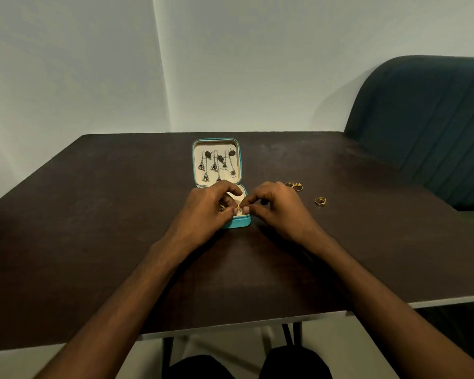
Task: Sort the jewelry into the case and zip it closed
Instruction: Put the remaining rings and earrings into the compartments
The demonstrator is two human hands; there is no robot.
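both hands met over open teal case (240,223) | small gold ring (239,208) pinched by left hand (207,212) and right hand (275,207) | three rings (320,201) left on bench (93,214)

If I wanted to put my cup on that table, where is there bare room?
The table is bare left of the teal case, out to its left edge, and along the near edge beside the forearms. Right of the case it is crowded: gold rings lie there. Both hands, left hand and right hand, work over the case.
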